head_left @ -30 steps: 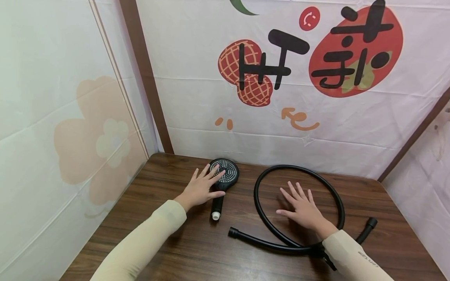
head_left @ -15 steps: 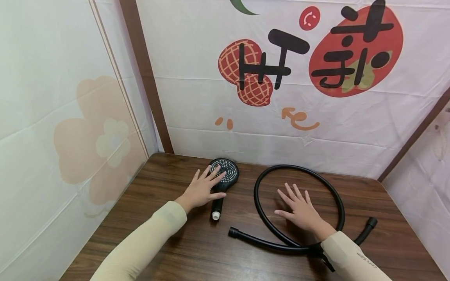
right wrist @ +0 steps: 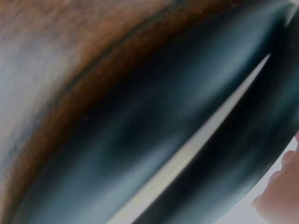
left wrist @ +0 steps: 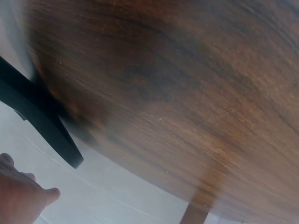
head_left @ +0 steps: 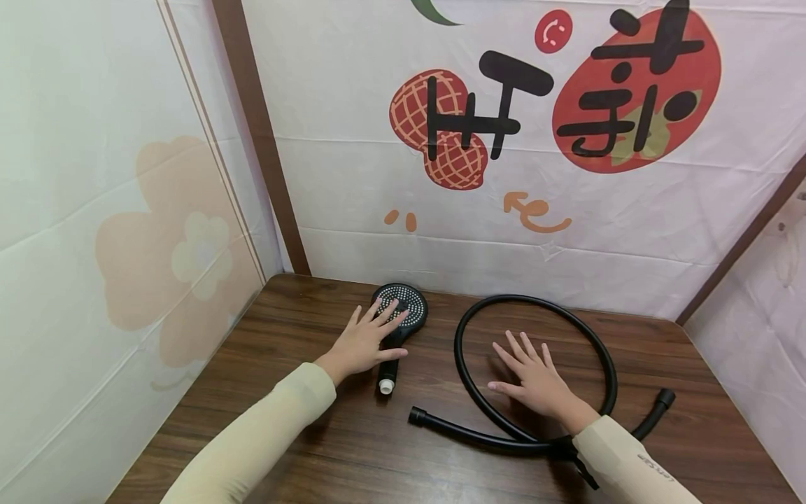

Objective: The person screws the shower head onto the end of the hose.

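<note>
On the right, the right hand (head_left: pixel 535 383) spreads its empty fingers wide above the black hose (head_left: pixel 459 350), which the right sleeve (head_left: pixel 620 455) partly hides, while farther, at left, the left hand (head_left: pixel 360 348), equally spread, covers some of the shower head (head_left: pixel 414 302), contact being unclear.

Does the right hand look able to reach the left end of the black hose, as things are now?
Probably yes: the right hand is open and holds nothing, and the left end lies uncovered on the table. Only the loop of the black hose lies between them, seemingly low enough to cross.
</note>
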`<state>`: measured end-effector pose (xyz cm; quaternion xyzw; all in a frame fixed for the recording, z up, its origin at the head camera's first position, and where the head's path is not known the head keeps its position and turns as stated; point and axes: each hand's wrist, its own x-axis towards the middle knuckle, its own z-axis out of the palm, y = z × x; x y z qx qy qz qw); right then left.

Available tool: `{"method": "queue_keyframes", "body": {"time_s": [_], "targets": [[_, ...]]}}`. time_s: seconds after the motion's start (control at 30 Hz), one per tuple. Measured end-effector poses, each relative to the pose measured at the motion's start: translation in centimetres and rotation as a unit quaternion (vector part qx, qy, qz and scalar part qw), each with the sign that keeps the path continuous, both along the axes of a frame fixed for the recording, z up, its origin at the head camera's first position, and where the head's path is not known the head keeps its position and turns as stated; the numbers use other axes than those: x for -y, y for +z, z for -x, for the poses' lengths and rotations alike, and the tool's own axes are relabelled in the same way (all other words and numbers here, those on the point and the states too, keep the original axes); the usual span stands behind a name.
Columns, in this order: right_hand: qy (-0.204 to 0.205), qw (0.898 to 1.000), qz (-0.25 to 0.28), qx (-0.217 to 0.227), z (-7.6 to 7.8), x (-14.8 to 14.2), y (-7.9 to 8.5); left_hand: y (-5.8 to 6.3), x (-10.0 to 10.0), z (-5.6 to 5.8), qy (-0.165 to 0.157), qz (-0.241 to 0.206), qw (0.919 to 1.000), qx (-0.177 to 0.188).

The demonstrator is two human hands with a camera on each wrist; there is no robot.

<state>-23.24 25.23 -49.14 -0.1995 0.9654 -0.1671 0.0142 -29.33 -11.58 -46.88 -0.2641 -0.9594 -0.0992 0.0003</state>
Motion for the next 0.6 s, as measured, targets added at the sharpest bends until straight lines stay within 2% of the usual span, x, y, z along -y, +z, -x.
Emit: {"method": "queue_keyframes", "body": {"time_s": [0.37, 0.6], "targets": [[0.002, 1.000, 0.001, 0.010, 0.0, 0.5, -0.3, 0.0, -0.4, -0.1, -0.012, 0.009, 0.9999, -0.006], [0.014, 1.000, 0.006, 0.016, -0.3, 1.2, -0.3, -0.1, -0.6, -0.2, -0.016, -0.003, 0.9998, -0.008]]}}
